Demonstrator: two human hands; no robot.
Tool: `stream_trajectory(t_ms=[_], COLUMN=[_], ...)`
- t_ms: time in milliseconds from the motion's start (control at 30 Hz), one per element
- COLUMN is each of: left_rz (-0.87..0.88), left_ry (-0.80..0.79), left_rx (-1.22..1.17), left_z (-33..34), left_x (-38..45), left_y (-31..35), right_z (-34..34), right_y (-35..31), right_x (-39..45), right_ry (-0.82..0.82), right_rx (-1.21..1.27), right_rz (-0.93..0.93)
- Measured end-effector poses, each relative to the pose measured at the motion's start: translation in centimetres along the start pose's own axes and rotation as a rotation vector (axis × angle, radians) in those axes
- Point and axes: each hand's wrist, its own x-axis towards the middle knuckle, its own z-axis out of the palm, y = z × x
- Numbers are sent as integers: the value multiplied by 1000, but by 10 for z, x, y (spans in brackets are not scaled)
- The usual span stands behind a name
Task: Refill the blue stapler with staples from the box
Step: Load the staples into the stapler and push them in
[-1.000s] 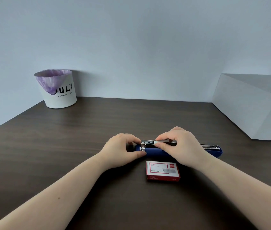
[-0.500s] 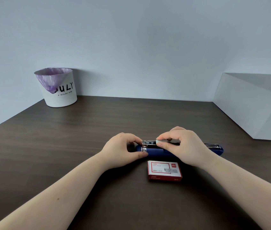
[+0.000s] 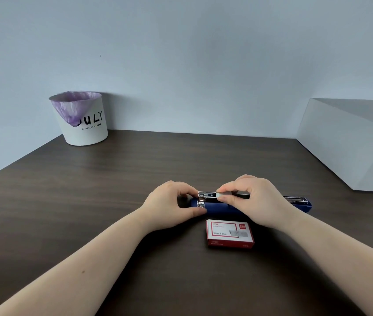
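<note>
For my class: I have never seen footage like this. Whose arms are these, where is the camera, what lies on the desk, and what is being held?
There is no machine here. A person wears a camera on the head, so the one picture looks forward and down at their own two bare arms. On the dark desk lie a blue stapler, opened out flat, and nearer the person a closed red staple box. The left hand steadies the stapler's end. The right hand pinches a silvery strip of staples over the stapler's metal channel. Behind stand a white bin with a purple liner and a white block.
</note>
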Motion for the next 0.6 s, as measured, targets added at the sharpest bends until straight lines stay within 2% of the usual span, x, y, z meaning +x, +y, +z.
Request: stream_trajectory(t_ms=[333, 600], left_rz=[10, 13], left_ry=[2, 6], left_rx=[4, -8], left_z=[0, 1], left_x=[0, 1], left_y=[0, -1], right_z=[1, 0], right_y=[-3, -4], right_x=[1, 10], right_ry=[14, -136], right_rx=[13, 34], right_rz=[18, 67])
